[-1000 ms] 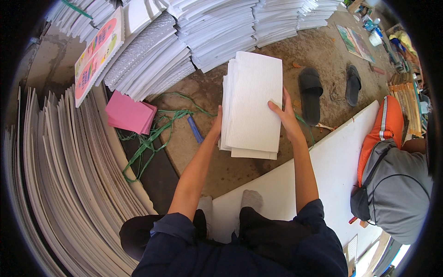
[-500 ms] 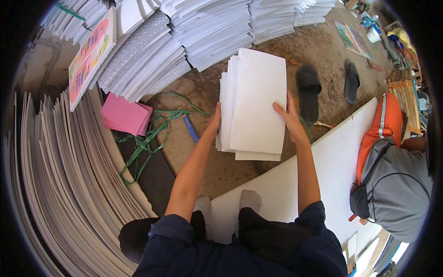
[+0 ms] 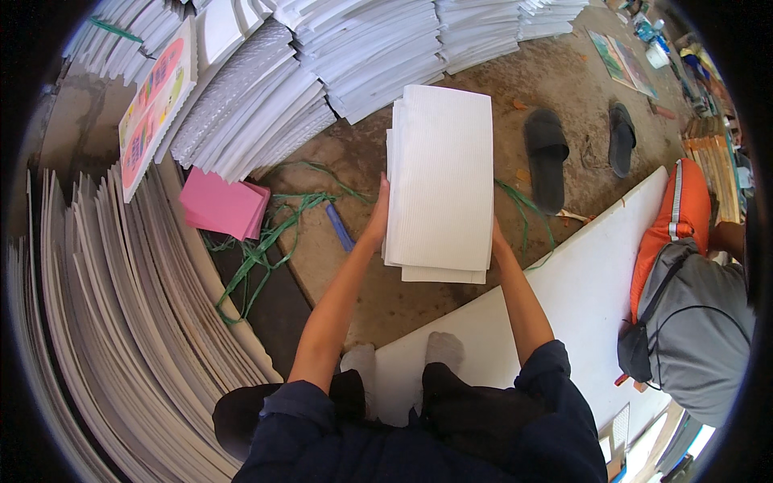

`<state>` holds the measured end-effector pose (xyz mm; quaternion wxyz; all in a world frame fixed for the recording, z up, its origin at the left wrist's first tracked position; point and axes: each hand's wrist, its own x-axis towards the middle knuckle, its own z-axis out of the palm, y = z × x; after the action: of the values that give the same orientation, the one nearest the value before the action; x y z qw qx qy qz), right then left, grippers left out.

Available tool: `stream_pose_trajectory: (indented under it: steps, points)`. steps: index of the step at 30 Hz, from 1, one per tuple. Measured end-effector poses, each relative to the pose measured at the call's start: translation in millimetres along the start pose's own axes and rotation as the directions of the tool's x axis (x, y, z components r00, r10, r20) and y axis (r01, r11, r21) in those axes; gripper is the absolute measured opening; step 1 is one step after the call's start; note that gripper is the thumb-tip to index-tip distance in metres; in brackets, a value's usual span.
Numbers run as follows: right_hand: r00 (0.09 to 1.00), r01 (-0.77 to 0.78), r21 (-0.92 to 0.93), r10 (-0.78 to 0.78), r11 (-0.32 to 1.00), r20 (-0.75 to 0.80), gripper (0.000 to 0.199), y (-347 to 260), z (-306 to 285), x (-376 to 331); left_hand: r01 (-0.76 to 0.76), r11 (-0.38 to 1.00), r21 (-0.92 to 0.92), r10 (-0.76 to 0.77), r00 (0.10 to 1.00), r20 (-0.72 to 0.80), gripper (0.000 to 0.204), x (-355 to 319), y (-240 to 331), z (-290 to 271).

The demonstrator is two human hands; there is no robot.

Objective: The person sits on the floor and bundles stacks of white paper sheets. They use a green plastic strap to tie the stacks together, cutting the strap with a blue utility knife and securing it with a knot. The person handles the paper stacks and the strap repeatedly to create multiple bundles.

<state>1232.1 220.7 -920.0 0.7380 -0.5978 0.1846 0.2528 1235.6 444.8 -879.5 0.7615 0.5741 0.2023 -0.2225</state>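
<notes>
Between my two hands is a stack of white, finely ribbed sheets, held up over the floor in front of my feet. Its sheets are nearly aligned, with a lower one jutting out at the near edge. My left hand grips the stack's left side, its fingers partly hidden beneath. On the opposite side, my right hand presses against the right edge, most of its fingers out of sight under the sheets.
Tall piles of white sheets line the back. Large grey boards stand at left, near pink sheets and tangled green twine. A white board lies at right, with black slippers beyond. Another person is at far right.
My right thumb has left the top of the stack, and that hand has slid down to the right edge. The stack's sheets look more squared up.
</notes>
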Motion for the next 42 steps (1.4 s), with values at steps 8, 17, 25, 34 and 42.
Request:
stream_pose_trajectory:
  steps: [8,17,25,34,42]
  points:
    - [0.991,0.101,0.0,-0.101,0.995,-0.089,0.082,-37.2,17.1,-8.8,-0.236,0.97,-0.064,0.241,0.967,0.085,0.078,20.1,-0.1,-18.3]
    - [0.938,0.331,-0.139,-0.342,0.933,-0.063,0.077,-99.4,57.1,-33.1,-0.563,0.757,0.333,0.559,0.821,0.117,0.058,-7.1,71.8,21.4]
    - [0.888,0.242,-0.456,-0.385,0.856,-0.252,0.047,-70.7,-41.7,-2.1,-0.572,0.77,0.281,0.597,0.802,-0.004,0.045,15.4,48.2,-42.0]
    - [0.733,-0.13,-0.957,-0.625,0.259,-0.269,0.054,-3.1,-76.0,-5.2,-0.237,-0.04,0.971,0.644,0.737,0.206,0.046,13.1,-23.7,-101.6]
    - [0.79,-0.177,-0.904,-0.492,0.389,-0.366,0.044,-4.3,-106.0,-24.3,-0.087,-0.306,0.948,0.548,0.799,0.25,0.034,20.2,-25.2,-114.1]
